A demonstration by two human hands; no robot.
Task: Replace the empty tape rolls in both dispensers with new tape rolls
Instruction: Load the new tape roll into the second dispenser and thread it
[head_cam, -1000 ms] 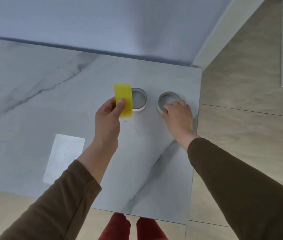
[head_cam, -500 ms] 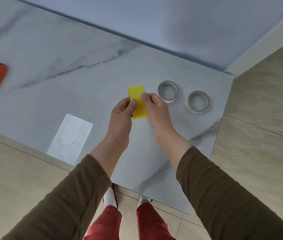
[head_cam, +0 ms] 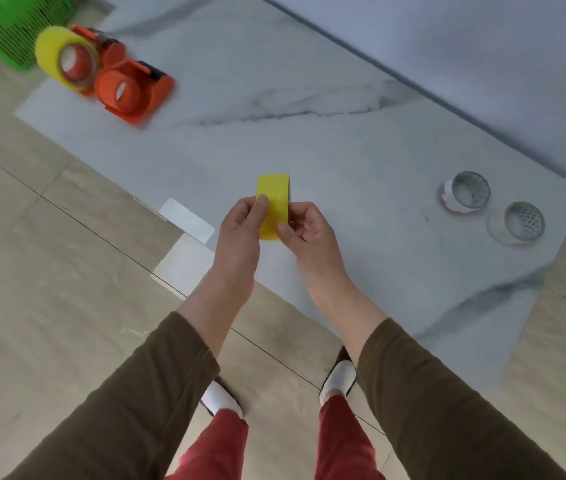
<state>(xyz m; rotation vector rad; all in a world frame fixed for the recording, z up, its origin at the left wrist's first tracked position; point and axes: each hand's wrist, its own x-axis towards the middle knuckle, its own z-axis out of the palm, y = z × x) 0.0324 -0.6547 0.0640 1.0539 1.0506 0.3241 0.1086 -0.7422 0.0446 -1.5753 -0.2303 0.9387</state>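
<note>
A yellow roll [head_cam: 273, 206] is held edge-on above the near edge of the marble tabletop [head_cam: 309, 133], between the two hands. The left hand [head_cam: 243, 233] has its thumb and fingers [head_cam: 262, 202] clamped on the roll's left side, and the right hand [head_cam: 309, 233] has its thumb pressed on the roll's lower right, its other fingers curled behind. Far to the left of the roll and further back, two orange dispensers are seen on the tabletop: the nearer dispenser [head_cam: 132, 93] lies with its orange hub bare, and the farther dispenser [head_cam: 101, 46] carries a loaded roll [head_cam: 63, 60] of yellow tape on its hub. Beyond these, at the top left corner, a green basket [head_cam: 11, 26] is partly in view. Well to the right of the held roll, two empty cores are seen near the tabletop's right edge, just beside each other: the first core [head_cam: 467, 195] is tilted on its side, and the second core [head_cam: 517, 223] lies flat. A white label [head_cam: 186, 220] is seen on the tabletop just left of the left hand. Brown sleeves [head_cam: 129, 403] cover both forearms.
</note>
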